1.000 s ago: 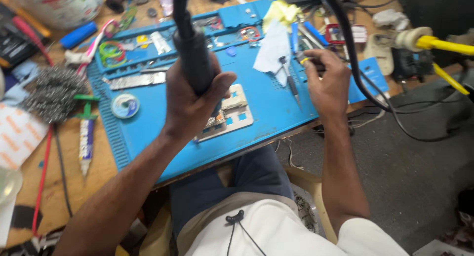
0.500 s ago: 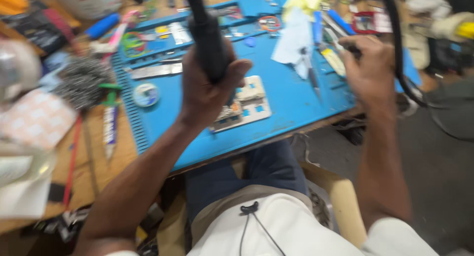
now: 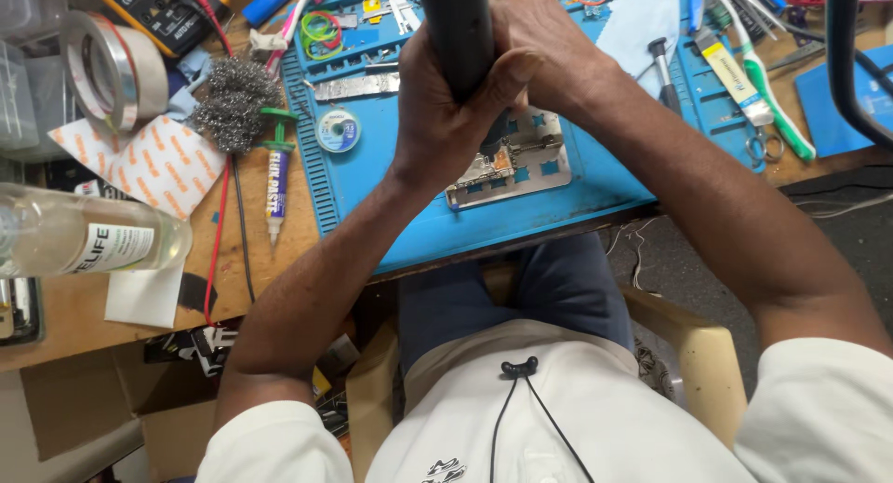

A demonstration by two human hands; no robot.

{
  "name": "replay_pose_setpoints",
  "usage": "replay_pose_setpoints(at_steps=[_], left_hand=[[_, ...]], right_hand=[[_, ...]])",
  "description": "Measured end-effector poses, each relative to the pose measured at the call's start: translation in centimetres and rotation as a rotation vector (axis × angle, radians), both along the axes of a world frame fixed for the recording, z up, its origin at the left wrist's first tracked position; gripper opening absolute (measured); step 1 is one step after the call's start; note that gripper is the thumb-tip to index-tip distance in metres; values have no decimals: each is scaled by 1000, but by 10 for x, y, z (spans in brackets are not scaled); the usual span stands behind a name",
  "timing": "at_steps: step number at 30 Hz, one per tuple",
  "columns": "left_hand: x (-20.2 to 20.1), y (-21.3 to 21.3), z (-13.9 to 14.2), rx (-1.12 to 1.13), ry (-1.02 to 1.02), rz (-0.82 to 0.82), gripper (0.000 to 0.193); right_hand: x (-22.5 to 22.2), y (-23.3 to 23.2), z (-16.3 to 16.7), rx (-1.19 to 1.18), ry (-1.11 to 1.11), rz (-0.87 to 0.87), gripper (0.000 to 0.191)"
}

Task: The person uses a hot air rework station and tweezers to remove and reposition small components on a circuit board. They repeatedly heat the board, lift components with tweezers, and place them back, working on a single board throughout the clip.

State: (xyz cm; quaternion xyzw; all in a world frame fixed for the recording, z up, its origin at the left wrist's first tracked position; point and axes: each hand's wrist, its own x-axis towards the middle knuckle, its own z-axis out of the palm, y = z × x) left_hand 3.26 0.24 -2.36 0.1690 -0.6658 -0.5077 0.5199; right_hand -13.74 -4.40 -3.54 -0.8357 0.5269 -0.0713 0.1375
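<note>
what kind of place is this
Likely an electronics repair bench: a blue work mat with a circuit board in a metal holder, a solder wire spool, a paste syringe, and a multimeter nearby.

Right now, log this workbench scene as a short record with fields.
Left hand: the left hand grips a thick black cylindrical tool handle.
Right hand: the right hand is closed against the same handle from the other side.
Under the hands: a small circuit board in a silver metal holder.
Surface: a blue silicone work mat on a wooden bench.
Left of mat: a grey steel-wool ball, a green-capped syringe, a clear glass bottle lying on its side.
Right of mat: a green-and-white toothbrush.
</note>
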Motion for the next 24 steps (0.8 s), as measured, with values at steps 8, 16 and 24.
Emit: replay_pose_setpoints(at_steps=[8,16,24], left_hand=[[1,1,1,30,69,-73,31],[-2,-3,-5,24,48,-70,27],[-7,-1,-4,53,6,-54,28]], right_hand=[[-56,37,6,-297,-387,3,15],[-72,129,-27,186,-1285,-409,36],[-78,139,-35,128,-1320,-640,57]])
